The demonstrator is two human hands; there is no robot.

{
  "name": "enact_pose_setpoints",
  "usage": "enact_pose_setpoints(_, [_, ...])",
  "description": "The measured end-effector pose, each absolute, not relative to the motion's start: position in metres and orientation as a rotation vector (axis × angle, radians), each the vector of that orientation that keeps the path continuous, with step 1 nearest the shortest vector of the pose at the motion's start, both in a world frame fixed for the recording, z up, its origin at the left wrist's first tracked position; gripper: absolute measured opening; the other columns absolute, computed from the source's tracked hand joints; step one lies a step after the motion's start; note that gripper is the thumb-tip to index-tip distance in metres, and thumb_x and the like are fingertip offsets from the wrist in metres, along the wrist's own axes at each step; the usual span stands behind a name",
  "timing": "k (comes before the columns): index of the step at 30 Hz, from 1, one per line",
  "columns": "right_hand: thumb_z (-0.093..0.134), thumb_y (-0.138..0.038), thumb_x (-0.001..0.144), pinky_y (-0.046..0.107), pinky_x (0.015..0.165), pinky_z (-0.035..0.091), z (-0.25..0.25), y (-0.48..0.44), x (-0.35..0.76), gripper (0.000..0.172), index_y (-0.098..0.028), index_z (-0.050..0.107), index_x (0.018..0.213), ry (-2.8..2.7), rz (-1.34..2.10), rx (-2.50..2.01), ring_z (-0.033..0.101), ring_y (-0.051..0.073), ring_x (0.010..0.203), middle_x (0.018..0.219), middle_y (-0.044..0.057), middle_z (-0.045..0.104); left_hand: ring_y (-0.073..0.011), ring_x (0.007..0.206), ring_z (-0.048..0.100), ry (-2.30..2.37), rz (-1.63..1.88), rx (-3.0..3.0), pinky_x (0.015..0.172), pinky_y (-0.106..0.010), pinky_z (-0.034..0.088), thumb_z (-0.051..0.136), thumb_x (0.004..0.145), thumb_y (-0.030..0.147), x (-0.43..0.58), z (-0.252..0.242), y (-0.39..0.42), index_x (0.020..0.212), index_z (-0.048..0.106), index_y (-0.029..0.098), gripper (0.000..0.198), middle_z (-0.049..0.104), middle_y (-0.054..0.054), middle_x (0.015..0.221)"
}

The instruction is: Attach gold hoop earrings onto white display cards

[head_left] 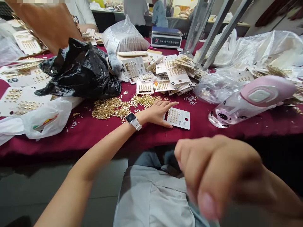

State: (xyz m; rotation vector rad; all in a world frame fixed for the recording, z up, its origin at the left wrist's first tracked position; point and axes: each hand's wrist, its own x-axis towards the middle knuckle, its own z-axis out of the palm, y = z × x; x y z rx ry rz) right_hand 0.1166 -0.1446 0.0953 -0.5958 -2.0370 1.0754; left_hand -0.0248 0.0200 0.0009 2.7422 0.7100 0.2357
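Observation:
My left hand (158, 112) lies flat on the red tablecloth (94, 132), fingers stretched out, its fingertips resting on the left edge of a white card of gold studs (179, 118). A white smartwatch (133, 121) is on that wrist. Just left of the hand is a heap of loose gold pieces (111, 108). My right hand (213, 175) is close to the camera, blurred, above my lap, with the fingers curled into a loose fist; nothing shows in it.
A crumpled black plastic bag (79, 71) sits left of centre. A pile of filled stud cards (175, 75) lies behind. A pink-lidded bottle (251, 102) lies on its side at right, among clear bags (265, 50). A scale (166, 37) and other people stand at the back.

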Motion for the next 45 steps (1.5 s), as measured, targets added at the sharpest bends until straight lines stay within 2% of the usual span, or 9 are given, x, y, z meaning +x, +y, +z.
enact_pose_setpoints(4, [0.053,-0.028,0.085,0.027,0.057,0.044,0.078,-0.106,0.141,0.017,-0.024,0.059,0.069,-1.684,1.067,-0.286,0.052,0.01,0.052,0.063,-0.002,0.056,-0.0299,0.119,0.045,0.699,0.202,2.742,0.105,-0.044,0.03,0.063,0.07,0.055,-0.021,0.006,0.021,0.145,0.018,0.018,0.095,0.044,-0.015,0.136])
enact_pose_setpoints(9, [0.057,-0.027,0.073,0.031,0.06,0.042,0.035,-0.06,0.181,0.01,-0.024,0.049,0.068,-1.37,0.947,-0.665,0.045,0.012,0.054,0.064,-0.004,0.046,-0.0303,0.107,0.051,0.782,0.369,2.769,0.093,-0.044,0.04,0.069,0.064,0.053,-0.022,0.006,0.022,0.143,0.025,0.018,0.097,0.049,-0.015,0.123])
enact_pose_setpoints(13, [0.057,-0.027,0.063,0.028,0.06,0.044,0.004,-0.036,0.19,0.017,-0.026,0.049,0.078,-0.984,0.897,-0.929,0.047,0.011,0.058,0.073,-0.004,0.05,-0.031,0.11,0.047,1.015,0.861,2.732,0.094,-0.046,0.039,0.073,0.062,0.047,-0.024,-0.001,0.029,0.141,0.023,0.019,0.098,0.044,-0.016,0.124])
enact_pose_setpoints(18, [0.06,-0.046,0.069,0.026,0.062,0.05,-0.009,-0.006,0.147,0.031,-0.026,0.055,0.092,-0.831,1.131,-1.03,0.058,0.011,0.064,0.083,-0.002,0.06,-0.0276,0.12,0.039,1.294,1.496,2.365,0.093,-0.042,0.04,0.075,0.066,0.042,-0.031,-0.004,0.035,0.134,0.02,0.026,0.089,0.037,-0.015,0.13])
enact_pose_setpoints(26, [0.064,-0.047,0.069,0.027,0.074,0.049,0.006,0.013,0.093,0.027,-0.022,0.057,0.079,-1.114,0.992,-0.819,0.055,0.01,0.07,0.079,-0.002,0.058,-0.0261,0.112,0.046,1.439,1.548,2.239,0.099,-0.045,0.036,0.075,0.061,0.057,-0.046,-0.003,0.043,0.138,0.015,0.026,0.102,0.043,-0.014,0.127])
enact_pose_setpoints(30, [0.048,-0.05,0.081,0.028,0.074,0.048,0.008,0.018,0.093,0.034,-0.027,0.057,0.104,-1.371,0.786,-0.927,0.056,0.012,0.08,0.1,0.001,0.058,-0.0249,0.122,0.046,1.086,1.27,1.985,0.098,-0.04,0.042,0.048,0.073,0.073,-0.054,-0.003,0.063,0.138,0.026,0.02,0.087,0.045,-0.015,0.131])
enact_pose_setpoints(34, [0.02,-0.029,0.091,0.031,0.074,0.048,-0.005,0.026,0.078,0.041,-0.018,0.05,0.115,-1.65,0.529,-1.228,0.057,0.015,0.082,0.101,0.009,0.058,-0.0243,0.124,0.048,0.685,1.152,1.749,0.096,-0.042,0.045,0.015,0.074,0.079,-0.068,0.005,0.065,0.13,0.04,0.018,0.087,0.047,-0.015,0.134])
enact_pose_setpoints(39, [0.051,-0.02,0.077,0.042,0.095,0.039,-0.021,0.012,0.053,0.021,-0.012,0.065,0.09,-2.153,0.451,-1.09,0.051,0.026,0.102,0.105,0.016,0.063,-0.0257,0.126,0.044,0.572,1.093,1.739,0.092,-0.043,0.046,-0.006,0.059,0.088,-0.081,0.012,0.05,0.137,0.03,0.02,0.109,0.049,-0.012,0.133])
enact_pose_setpoints(45, [0.044,-0.038,0.089,0.047,0.107,0.023,-0.017,-0.011,0.056,0.044,-0.015,0.056,0.125,-2.459,0.373,-0.985,0.037,0.03,0.121,0.135,0.014,0.05,-0.0267,0.107,0.048,0.656,0.979,1.796,0.087,-0.048,0.042,-0.027,0.045,0.084,-0.087,0.018,0.037,0.142,0.019,0.02,0.125,0.055,-0.01,0.125])
